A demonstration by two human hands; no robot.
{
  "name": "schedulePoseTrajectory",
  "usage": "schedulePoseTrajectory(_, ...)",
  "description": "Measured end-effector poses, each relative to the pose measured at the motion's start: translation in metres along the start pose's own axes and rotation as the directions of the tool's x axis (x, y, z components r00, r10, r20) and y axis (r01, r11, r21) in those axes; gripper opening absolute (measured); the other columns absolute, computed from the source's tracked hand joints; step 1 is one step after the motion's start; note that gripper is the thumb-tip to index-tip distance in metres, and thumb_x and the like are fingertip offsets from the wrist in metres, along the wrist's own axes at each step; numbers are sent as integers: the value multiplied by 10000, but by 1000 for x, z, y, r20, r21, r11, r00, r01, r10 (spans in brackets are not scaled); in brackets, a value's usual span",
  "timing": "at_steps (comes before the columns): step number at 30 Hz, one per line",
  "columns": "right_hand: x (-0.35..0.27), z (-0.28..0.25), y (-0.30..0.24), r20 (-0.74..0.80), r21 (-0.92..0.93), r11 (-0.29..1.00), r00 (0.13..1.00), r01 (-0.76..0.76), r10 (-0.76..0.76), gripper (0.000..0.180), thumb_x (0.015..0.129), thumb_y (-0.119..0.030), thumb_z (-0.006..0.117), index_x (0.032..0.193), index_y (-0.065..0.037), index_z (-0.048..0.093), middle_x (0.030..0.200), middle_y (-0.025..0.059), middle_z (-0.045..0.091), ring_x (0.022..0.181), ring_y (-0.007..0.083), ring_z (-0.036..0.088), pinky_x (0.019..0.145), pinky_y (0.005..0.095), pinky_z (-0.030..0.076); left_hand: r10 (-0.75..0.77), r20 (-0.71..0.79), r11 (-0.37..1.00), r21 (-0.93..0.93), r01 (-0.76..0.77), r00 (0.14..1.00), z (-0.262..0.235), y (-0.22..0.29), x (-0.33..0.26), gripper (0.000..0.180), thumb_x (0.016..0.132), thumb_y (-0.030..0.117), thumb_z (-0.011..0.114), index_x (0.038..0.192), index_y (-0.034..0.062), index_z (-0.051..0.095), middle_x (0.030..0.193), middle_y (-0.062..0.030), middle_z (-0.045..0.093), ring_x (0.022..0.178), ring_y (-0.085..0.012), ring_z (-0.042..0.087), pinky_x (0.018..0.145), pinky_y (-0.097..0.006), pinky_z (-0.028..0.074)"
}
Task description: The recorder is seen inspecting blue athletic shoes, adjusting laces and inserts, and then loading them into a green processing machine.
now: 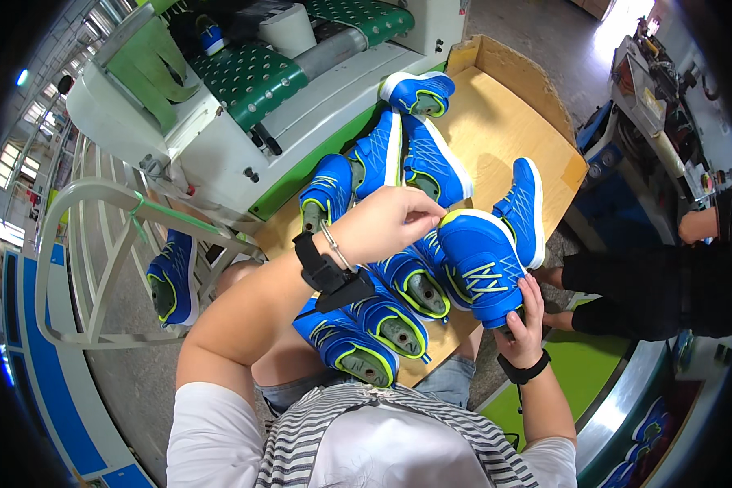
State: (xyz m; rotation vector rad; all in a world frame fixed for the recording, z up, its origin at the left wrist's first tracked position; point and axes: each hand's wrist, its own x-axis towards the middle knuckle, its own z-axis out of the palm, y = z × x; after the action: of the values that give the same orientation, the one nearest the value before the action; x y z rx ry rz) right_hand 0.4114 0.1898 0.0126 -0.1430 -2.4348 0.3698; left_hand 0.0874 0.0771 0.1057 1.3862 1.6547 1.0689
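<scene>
A blue sneaker (pixel 478 256) with yellow-green laces and a pale sole edge is held up over the wooden board, toe pointing away from me. My right hand (pixel 523 324) grips it around the heel. At the toe, my left hand (pixel 403 218) has its fingertips pinched together at the yellow-green edge. Whatever is between those fingertips is too small or hidden to make out. Below my left forearm, several similar sneakers (pixel 366 362) lie with grey shoe lasts inside. Another sneaker (pixel 523 213) stands on its side just right of the held one.
More blue sneakers (pixel 431 159) rest across the wooden board (pixel 516 106), which has a cardboard edge (pixel 529 65). Beyond it runs a machine with a green dotted conveyor belt (pixel 248 81). A white metal rack (pixel 98 268) with one sneaker (pixel 173 281) is at left. Another person's legs (pixel 626 293) are at right.
</scene>
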Motion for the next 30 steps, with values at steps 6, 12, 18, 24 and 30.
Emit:
schedulePoseTrajectory(6,0,0,1,-12,-2,1000,1000,6,-6,1063,644,45,856,1486,-299,305,1474,252,425,1313,517,465,1065,616,408,-58,157,953,-285,101,986,4,-17,14,355,1031,186,582,1352,38,614,1092,-15,701,984,-95,637,895,-267,524)
schedulePoseTrajectory(12,5,0,-6,7,38,999,1000,-25,24,1027,665,61,829,1482,-292,317,1472,255,426,1298,516,476,1048,604,416,-148,177,899,-387,207,973,14,-25,14,308,1051,206,547,1289,30,630,1057,4,675,947,-79,615,843,-275,543)
schedulePoseTrajectory(18,9,-5,-7,-5,40,998,999,-46,46,1014,656,108,773,1478,-304,345,1477,233,422,1309,504,466,1057,597,411,-130,179,941,-289,178,975,14,-18,18,291,1061,241,525,1263,47,603,1053,-2,650,935,-96,618,817,-283,556)
schedulePoseTrajectory(24,9,0,-5,-14,80,996,999,-34,35,1020,652,85,798,1478,-309,348,1472,237,422,1311,503,463,1062,592,408,-184,327,921,-273,279,927,1,-14,29,363,1066,272,511,1346,62,607,1142,-25,679,954,-103,633,815,-289,565)
schedulePoseTrajectory(30,10,0,-11,-66,115,992,996,-60,68,780,640,45,782,1314,-249,522,1431,239,484,1298,495,475,1040,617,405,-73,29,975,-208,78,997,29,-17,16,340,1081,234,467,1311,30,612,1131,-41,673,968,-131,635,804,-284,543)
